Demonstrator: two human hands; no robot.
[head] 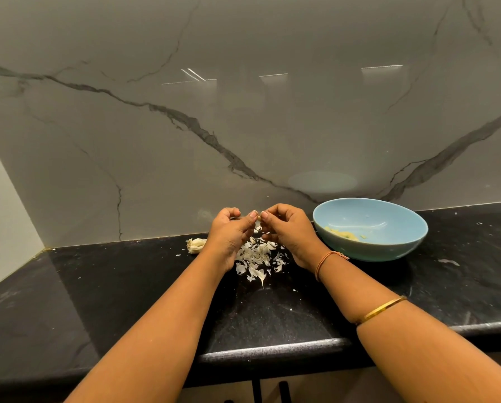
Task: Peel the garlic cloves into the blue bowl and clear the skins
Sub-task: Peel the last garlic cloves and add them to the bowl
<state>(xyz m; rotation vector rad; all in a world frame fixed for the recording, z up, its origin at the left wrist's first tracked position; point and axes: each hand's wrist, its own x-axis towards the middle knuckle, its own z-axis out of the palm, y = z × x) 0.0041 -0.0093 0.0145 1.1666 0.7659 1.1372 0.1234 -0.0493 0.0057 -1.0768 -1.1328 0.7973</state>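
Note:
My left hand (230, 231) and my right hand (287, 229) meet above the black counter, fingertips pinching a small garlic clove (259, 217) between them. Under the hands lies a pile of white garlic skins (258, 257). To the right, close to my right wrist, the blue bowl (388, 248) holds a few pale peeled cloves (342, 234). A part of a garlic bulb (196, 245) rests on the counter left of my left hand.
The black stone counter (127, 286) runs to a grey marble backsplash (243, 112) behind the hands. Its rounded front edge (272, 353) lies below my forearms, with cabinet handles underneath. Small skin flecks dot the counter.

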